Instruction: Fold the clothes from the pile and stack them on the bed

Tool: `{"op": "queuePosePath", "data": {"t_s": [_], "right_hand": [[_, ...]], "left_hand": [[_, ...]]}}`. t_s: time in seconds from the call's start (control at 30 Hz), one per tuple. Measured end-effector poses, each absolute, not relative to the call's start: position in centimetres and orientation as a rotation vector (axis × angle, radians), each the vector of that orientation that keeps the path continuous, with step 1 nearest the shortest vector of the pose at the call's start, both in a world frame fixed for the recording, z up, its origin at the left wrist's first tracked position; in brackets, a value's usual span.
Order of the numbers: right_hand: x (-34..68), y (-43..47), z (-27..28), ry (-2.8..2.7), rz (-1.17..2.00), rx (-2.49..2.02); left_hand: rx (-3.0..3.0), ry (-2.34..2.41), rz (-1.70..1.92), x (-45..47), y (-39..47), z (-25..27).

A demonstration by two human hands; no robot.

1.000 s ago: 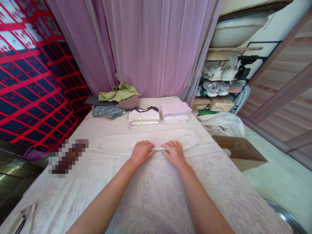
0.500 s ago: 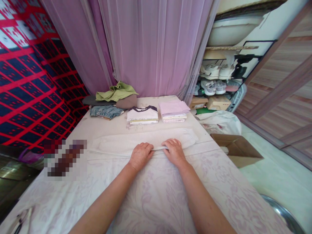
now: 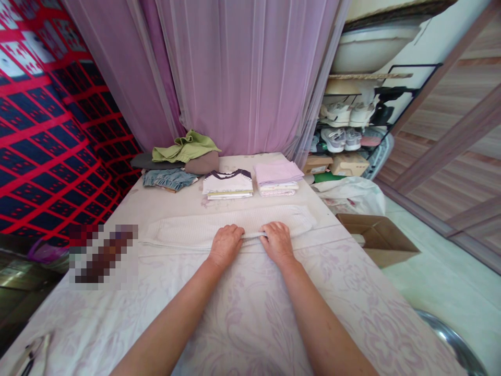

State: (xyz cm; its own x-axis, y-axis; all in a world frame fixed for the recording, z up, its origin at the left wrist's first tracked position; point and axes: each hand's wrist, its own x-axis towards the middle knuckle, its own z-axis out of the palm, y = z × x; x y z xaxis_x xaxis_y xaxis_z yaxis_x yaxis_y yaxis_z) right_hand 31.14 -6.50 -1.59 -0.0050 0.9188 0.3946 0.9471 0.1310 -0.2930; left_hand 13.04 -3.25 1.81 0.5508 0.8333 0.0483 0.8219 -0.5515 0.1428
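A white ribbed garment [image 3: 191,224], folded into a long flat strip, lies crosswise on the bed. My left hand [image 3: 228,243] is closed on its near edge, just left of the middle. A short way to the right, my right hand [image 3: 277,241] pinches the same edge, the thumb pointing inward. Between the hands the edge is lifted slightly in a small roll. Beyond the strip are a folded white shirt with a dark collar [image 3: 227,183] on a small stack, and a pile of folded cloths with a lilac one [image 3: 278,173] on top.
Loose clothes, among them a green garment [image 3: 188,148] and denim [image 3: 168,178], are heaped at the far left corner. Purple curtains [image 3: 242,78] hang behind the bed. An open cardboard box [image 3: 379,235] and a shoe rack [image 3: 348,122] stand to the right. A blurred-out patch [image 3: 104,256] covers something left.
Both hands keep hold of the near edge, which is raised slightly more between them. The view has shifted a little; the other clothes stay in place.
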Motion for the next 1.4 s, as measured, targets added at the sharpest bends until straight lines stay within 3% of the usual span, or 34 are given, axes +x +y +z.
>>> {"op": "queuePosePath", "data": {"t_s": [0.5, 1.1, 1.4], "right_hand": [[29.4, -6.1, -1.7, -1.888, -0.139, -1.853], [35.1, -7.5, -1.7, -1.895, 0.162, -1.684], [37.2, -7.8, -2.6, -1.894, 0.099, -1.658]], "left_hand": [[2.759, 1.376, 0.207, 12.7, -3.7, 1.0], [2.829, 1.247, 0.369, 10.9, -4.3, -0.9], [2.769, 1.136, 0.664, 9.3, -3.9, -2.6]]}}
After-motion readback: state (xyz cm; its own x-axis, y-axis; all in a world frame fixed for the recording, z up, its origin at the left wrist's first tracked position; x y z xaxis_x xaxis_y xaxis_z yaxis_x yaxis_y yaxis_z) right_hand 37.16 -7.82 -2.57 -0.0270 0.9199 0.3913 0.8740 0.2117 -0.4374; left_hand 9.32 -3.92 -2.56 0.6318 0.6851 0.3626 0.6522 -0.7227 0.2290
